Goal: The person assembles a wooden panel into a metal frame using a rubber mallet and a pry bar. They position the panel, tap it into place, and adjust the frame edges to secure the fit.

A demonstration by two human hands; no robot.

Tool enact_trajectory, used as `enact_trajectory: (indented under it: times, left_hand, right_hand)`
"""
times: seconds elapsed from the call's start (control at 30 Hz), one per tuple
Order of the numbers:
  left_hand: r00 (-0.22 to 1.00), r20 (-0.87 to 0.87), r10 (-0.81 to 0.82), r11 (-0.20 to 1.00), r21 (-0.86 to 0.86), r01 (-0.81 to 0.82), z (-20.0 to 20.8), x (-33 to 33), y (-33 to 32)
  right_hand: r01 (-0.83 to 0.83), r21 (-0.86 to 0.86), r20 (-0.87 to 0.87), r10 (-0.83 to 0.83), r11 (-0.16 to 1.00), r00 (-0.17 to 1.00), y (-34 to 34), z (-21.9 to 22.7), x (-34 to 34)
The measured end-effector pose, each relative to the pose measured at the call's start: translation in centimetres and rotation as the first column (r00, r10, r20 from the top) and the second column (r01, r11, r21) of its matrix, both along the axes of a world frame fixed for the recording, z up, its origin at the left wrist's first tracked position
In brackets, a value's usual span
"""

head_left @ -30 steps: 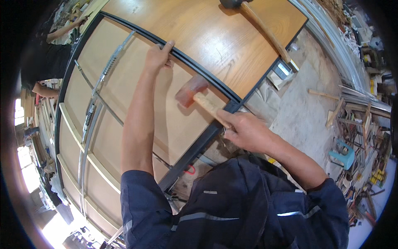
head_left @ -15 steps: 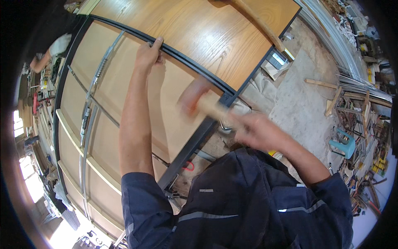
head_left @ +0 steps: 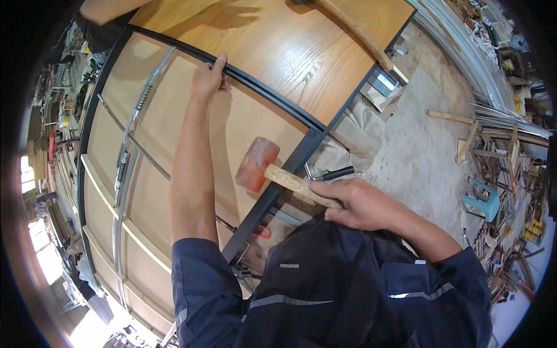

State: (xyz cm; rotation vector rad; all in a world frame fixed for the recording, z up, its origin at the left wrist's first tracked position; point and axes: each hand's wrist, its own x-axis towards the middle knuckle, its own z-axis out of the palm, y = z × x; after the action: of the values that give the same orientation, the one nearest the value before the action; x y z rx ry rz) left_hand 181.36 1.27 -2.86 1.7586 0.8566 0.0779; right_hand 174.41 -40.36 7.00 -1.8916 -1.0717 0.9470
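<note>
My right hand (head_left: 357, 203) is closed around the wooden handle of a mallet (head_left: 258, 164) with a worn reddish head. That head hangs over the beige backing panel (head_left: 255, 119), just inside the near dark frame edge. Farther off, my left hand (head_left: 210, 80) grips a dark frame rail (head_left: 272, 97), its thumb on top and the other fingers partly hidden. Beyond the rail lies a glossy wood-grain panel (head_left: 301, 52). On that panel rests a second long-handled tool (head_left: 354, 30), its dark head cut off at the top edge.
Another person's forearm (head_left: 110, 8) reaches in at the top left. Metal rods (head_left: 139, 104) and pale wooden strips (head_left: 125, 223) cross the beige panel. A black-handled tool (head_left: 336, 173) lies beyond the frame. To the right are a teal stool (head_left: 484, 200) and stacked metal bars (head_left: 458, 55).
The mallet has come down and toward me, and its blur has gone. My left hand stays on the rail. The other person's arm has moved up toward the wood-grain panel.
</note>
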Motion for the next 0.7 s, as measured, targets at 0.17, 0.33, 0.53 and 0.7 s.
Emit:
enact_trajectory:
  times: [0.17, 0.33, 0.53, 0.7]
  left_hand:
    - [0.997, 0.056, 0.044, 0.994, -0.098, -0.038, -0.6, 0.0, 0.3]
    - [0.999, 0.036, 0.037, 0.997, -0.075, -0.034, 0.1, -0.2, -0.1]
    - [0.996, 0.064, 0.068, 0.995, -0.075, -0.063, -0.6, -0.1, 0.2]
    - [0.998, 0.043, 0.051, 0.997, -0.063, -0.048, -0.7, 0.2, -0.1]
  right_hand:
    - [0.079, -0.152, -0.039, -0.086, 0.985, 0.996, 0.1, 1.0, 1.2]
    - [-0.007, -0.021, -0.018, 0.007, 1.0, 1.0, -1.7, 0.3, 1.2]
    - [0.004, -0.06, -0.006, -0.005, 0.998, 1.0, -0.8, 0.5, 0.0]
    - [0.128, -0.047, 0.031, -0.127, 0.991, 0.991, -1.9, 0.2, 1.0]
